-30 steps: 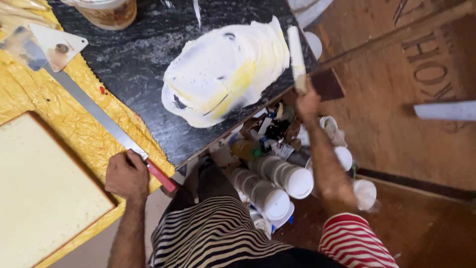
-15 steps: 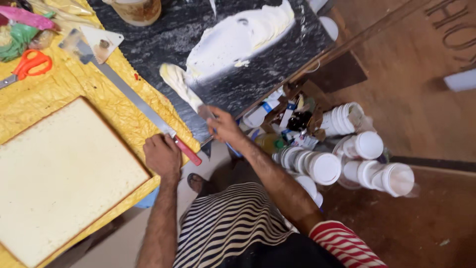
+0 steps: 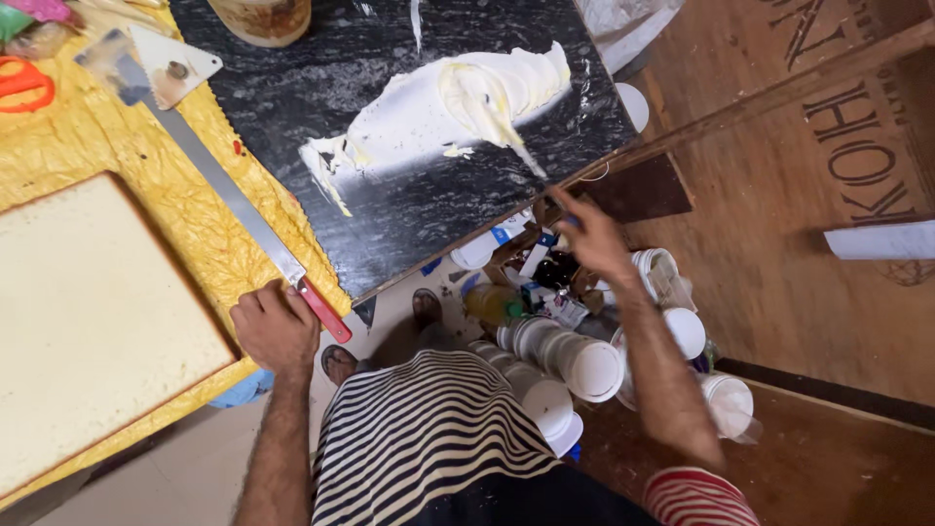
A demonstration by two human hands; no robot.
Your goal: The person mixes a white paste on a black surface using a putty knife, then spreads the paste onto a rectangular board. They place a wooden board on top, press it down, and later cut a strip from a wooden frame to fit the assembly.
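My right hand [image 3: 587, 237] is closed on a thin palette knife [image 3: 521, 154] at the front right edge of a black stone slab [image 3: 409, 219]. Its blade reaches into a spread of white paste [image 3: 429, 117] streaked with yellow. My left hand [image 3: 276, 326] rests curled on the near edge of the yellow-covered table [image 3: 209, 244]. It lies right beside the red handle [image 3: 326, 310] of a long flat knife [image 3: 219, 190], not clearly gripping it.
A cream rectangular slab [image 3: 88, 312] lies at the left, with a scraper [image 3: 161, 63], orange scissors [image 3: 24, 80] and a tub [image 3: 261, 18] at the back. Stacked white cups [image 3: 570, 362] and bottles [image 3: 492, 304] crowd the wooden floor by my feet.
My right hand has swept from the paste's left end to the slab's front right edge, drawing the paste out flatter. My left hand has stayed by the red handle.
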